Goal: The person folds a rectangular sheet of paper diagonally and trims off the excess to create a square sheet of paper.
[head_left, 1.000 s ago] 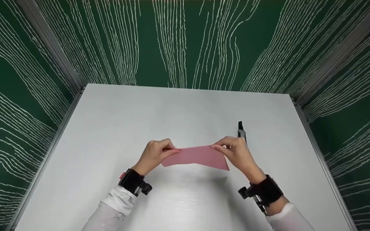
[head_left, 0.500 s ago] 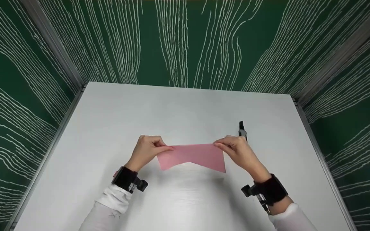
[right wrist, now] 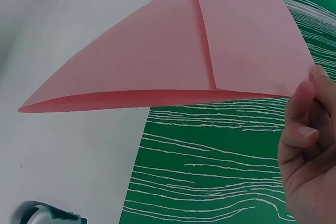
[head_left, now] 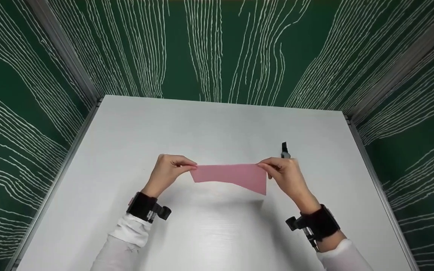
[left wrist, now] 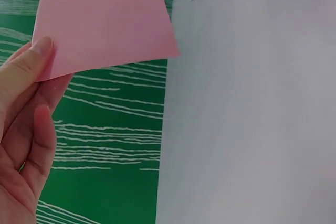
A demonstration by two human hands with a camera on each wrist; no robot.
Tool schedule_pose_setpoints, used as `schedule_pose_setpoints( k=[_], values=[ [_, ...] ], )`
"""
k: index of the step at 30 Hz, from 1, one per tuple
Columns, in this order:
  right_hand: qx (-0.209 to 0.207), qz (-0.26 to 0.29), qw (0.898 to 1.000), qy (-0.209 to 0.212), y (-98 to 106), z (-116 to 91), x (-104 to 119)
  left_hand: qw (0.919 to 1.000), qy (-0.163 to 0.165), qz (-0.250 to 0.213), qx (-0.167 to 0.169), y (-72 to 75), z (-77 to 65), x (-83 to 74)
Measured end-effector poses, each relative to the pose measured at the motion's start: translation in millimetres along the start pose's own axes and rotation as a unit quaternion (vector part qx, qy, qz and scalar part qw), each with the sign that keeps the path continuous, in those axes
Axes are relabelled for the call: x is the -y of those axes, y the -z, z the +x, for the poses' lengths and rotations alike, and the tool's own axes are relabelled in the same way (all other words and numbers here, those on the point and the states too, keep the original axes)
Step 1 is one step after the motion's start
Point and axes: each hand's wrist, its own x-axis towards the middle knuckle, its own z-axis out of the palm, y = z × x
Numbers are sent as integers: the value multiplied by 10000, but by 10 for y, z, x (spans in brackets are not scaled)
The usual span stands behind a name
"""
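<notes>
A sheet of pink paper (head_left: 228, 174) hangs between my two hands above the table. My left hand (head_left: 166, 169) pinches its left end between thumb and fingers. At the upper right corner, the thumb and fingertips of my right hand (head_left: 286, 175) hold it. The upper edge runs nearly straight, while the lower edge curves and drops further on the right. Seen from the right wrist, the folded paper (right wrist: 142, 51) has one layer lying over another, with a narrow gap along its edge. In the left wrist view, the left thumb lies on the paper's face.
Just beyond my right hand a slim black and grey tool (head_left: 285, 149) lies on the white table (head_left: 217, 128), partly hidden by that hand. Green walls with pale wavy lines and grey metal posts (head_left: 64, 49) enclose the table at the back and both sides.
My left hand has moved left and slightly away from me; my right hand has shifted a little right. The paper has risen in the head view, and both hands keep hold of it.
</notes>
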Motion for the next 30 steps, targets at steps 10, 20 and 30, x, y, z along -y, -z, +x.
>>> schedule_pose_setpoints(
  k=[10,20,30],
  values=[
    [110,-327,9990,289,56,-1,9,9994,-232,-175,203,38,46,148],
    [389,-555,9967,438,94,2,18,9996,-254,-36,-147,81,90,156],
    [-74,-1278,9873,939,43,21,-10,9991,-371,134,-157,142,107,58]
  ],
)
